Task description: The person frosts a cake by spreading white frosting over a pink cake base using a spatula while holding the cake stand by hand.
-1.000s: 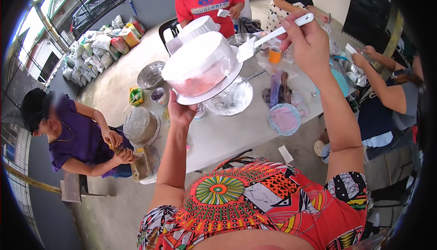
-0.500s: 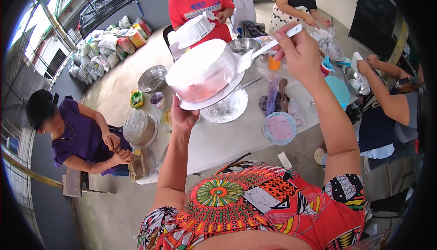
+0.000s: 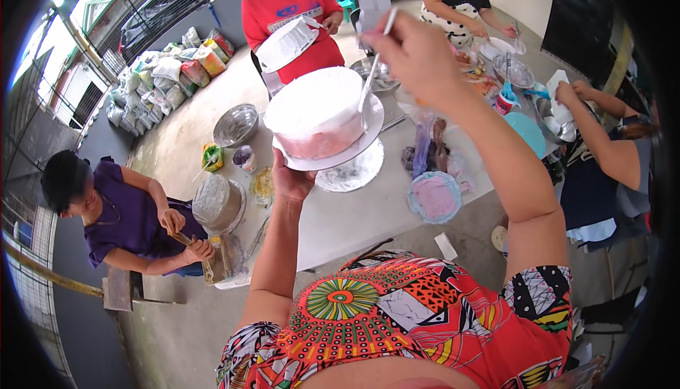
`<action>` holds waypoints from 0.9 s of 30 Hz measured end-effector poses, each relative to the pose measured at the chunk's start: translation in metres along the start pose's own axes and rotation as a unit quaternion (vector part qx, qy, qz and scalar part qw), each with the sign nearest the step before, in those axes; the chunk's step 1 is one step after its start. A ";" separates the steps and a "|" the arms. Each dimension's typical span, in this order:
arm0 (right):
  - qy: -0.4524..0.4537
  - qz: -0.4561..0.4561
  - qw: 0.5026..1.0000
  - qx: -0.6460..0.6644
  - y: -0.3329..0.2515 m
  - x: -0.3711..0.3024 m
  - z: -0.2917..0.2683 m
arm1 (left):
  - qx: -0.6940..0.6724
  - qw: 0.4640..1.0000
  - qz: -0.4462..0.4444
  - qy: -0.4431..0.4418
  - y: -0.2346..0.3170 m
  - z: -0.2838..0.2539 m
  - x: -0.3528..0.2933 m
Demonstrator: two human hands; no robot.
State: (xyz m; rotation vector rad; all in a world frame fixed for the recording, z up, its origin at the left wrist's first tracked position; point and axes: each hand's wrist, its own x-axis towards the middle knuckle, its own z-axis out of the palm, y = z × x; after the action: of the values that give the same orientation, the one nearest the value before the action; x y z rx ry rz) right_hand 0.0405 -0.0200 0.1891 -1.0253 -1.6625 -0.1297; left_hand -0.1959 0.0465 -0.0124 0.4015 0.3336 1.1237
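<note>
A round cake (image 3: pixel 315 109) with white icing on top, pinkish on the lower side, stands on a thin round cake board (image 3: pixel 370 136). My left hand (image 3: pixel 292 178) bears the board from below, up above the table. In my right hand (image 3: pixel 411 59) is a spatula (image 3: pixel 370 81), gripped by its pale handle. Its blade hangs down against the right side of the cake, seemingly touching the icing. Below the board, a round disc smeared with white icing (image 3: pixel 352 167) lies on the table.
The white table (image 3: pixel 333 229) carries a metal bowl (image 3: pixel 236 125), a grey-iced cake (image 3: pixel 216 205), a pink dish with a blue rim (image 3: pixel 434 198) and a teal round lid (image 3: pixel 525 136). A person in red holds another white cake (image 3: pixel 287 45) opposite; other people work at both sides.
My right hand has moved left and up, turning the spatula from slanted to nearly upright along the cake's right side. The cake on my left hand has shifted slightly and sits a little lower.
</note>
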 end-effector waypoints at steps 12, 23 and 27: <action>-0.010 0.055 0.998 0.036 0.003 -0.009 0.000 | -0.010 0.986 -0.047 -0.159 0.006 -0.020 0.010; 0.009 0.085 0.994 0.070 0.005 -0.022 -0.025 | -0.037 0.999 -0.002 0.037 0.006 -0.005 0.005; -0.024 0.167 0.971 0.167 0.005 -0.026 -0.040 | -0.066 0.998 -0.016 -0.019 0.016 -0.022 0.006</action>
State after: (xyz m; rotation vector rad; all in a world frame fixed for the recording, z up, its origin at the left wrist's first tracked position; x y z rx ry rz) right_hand 0.0730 -0.0538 0.1797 -1.0346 -1.4678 0.3888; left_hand -0.2162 0.0613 -0.0242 0.2995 0.2300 1.0983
